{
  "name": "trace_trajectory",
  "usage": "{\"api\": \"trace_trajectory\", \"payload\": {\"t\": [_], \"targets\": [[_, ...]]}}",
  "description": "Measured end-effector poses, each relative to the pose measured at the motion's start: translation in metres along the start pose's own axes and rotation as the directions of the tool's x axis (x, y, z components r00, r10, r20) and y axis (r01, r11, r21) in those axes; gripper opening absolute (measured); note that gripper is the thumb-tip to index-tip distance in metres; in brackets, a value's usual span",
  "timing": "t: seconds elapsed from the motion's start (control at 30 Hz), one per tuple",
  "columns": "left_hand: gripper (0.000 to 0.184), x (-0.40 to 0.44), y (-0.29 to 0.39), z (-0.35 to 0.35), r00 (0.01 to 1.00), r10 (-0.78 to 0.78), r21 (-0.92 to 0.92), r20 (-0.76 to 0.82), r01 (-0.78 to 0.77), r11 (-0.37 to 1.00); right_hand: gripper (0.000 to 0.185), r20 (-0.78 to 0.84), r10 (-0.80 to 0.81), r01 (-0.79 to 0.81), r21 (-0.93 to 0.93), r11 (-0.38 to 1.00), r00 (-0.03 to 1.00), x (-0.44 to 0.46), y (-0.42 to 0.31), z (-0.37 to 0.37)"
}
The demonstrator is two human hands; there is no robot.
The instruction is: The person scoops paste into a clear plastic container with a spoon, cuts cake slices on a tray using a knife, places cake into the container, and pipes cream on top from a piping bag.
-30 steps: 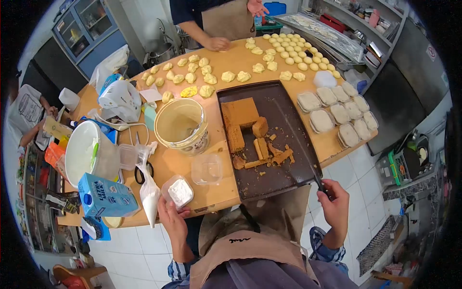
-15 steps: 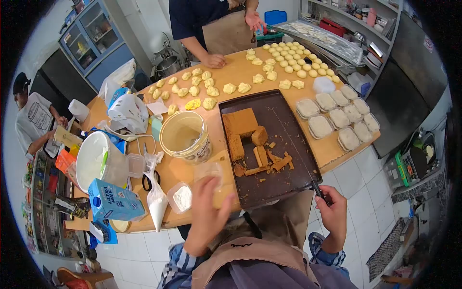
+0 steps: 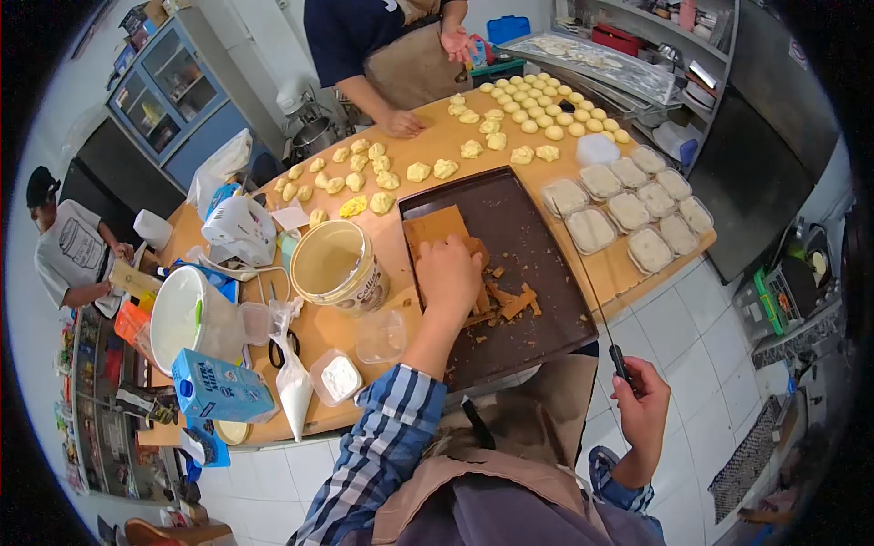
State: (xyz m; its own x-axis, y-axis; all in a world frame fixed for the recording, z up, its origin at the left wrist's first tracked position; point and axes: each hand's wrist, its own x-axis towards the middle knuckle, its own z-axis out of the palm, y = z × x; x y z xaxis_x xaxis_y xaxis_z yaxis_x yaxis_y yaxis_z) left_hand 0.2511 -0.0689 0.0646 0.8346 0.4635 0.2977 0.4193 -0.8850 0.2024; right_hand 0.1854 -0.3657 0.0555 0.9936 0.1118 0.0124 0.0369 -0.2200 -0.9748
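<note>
My left hand (image 3: 451, 278) reaches into the dark baking tray (image 3: 564, 314), its fingers curled down around a piece of brown cake (image 3: 477, 247); the fingertips are hidden. Behind it lies the larger cake block (image 3: 435, 225), and to its right are broken strips and crumbs (image 3: 519, 300). My right hand (image 3: 643, 405) is closed around the black handle of a long thin knife (image 3: 621, 364), at the tray's front right corner. The blade points away from me beside the tray. An open clear plastic container (image 3: 381, 337) stands left of the tray.
Left of the tray are a tub (image 3: 339, 264), a cream-filled container (image 3: 337, 378), a piping bag (image 3: 293, 387), a milk carton (image 3: 223, 387) and a white bowl (image 3: 173, 314). Filled containers (image 3: 628, 209) stand right. Dough pieces (image 3: 419, 172) lie behind. Two people (image 3: 410, 73) are nearby.
My left hand has moved from beside the clear container, forward and right onto the cake in the tray. My right hand still holds the knife, now slightly lower and farther right.
</note>
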Motion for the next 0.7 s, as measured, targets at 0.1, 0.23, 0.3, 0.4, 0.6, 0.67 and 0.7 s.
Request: {"api": "trace_trajectory", "payload": {"t": [0.1,0.23,0.3,0.4,0.6,0.67,0.7], "targets": [[0.029,0.002,0.007,0.0,0.999,-0.014,0.015,0.051,0.013,1.0,0.024,0.012,0.006,-0.006,0.007,1.0,1.0,-0.001,0.009,-0.003],[0.026,0.002,0.007,0.011,0.999,0.032,0.001,0.006,-0.032,1.0,0.023,0.067,0.063,-0.066,0.034,0.997,0.996,0.004,0.007,-0.005],[0.026,0.003,0.005,0.012,0.998,0.059,-0.052,-0.015,-0.059,0.997,0.023,0.127,0.079,-0.081,0.007,0.997,0.989,0.003,0.006,-0.01],[0.026,0.002,-0.002,0.002,0.998,0.031,-0.197,-0.054,-0.041,0.98,0.024,0.257,0.094,-0.076,-0.079,0.994,0.962,0.001,0.0,-0.021],[0.025,-0.014,-0.027,-0.048,0.903,0.048,-0.275,-0.427,-0.18,0.944,0.025,0.509,0.129,-0.021,-0.213,0.977,0.851,0.001,-0.017,-0.022],[0.025,-0.023,-0.031,-0.056,0.912,0.022,-0.304,-0.409,-0.159,0.939,0.025,0.553,0.158,-0.012,-0.258,0.966,0.818,0.004,-0.027,-0.012],[0.025,-0.029,-0.033,-0.059,0.917,0.01,-0.318,-0.4,-0.149,0.936,0.025,0.562,0.173,-0.006,-0.287,0.958,0.809,0.004,-0.029,-0.008]]}}
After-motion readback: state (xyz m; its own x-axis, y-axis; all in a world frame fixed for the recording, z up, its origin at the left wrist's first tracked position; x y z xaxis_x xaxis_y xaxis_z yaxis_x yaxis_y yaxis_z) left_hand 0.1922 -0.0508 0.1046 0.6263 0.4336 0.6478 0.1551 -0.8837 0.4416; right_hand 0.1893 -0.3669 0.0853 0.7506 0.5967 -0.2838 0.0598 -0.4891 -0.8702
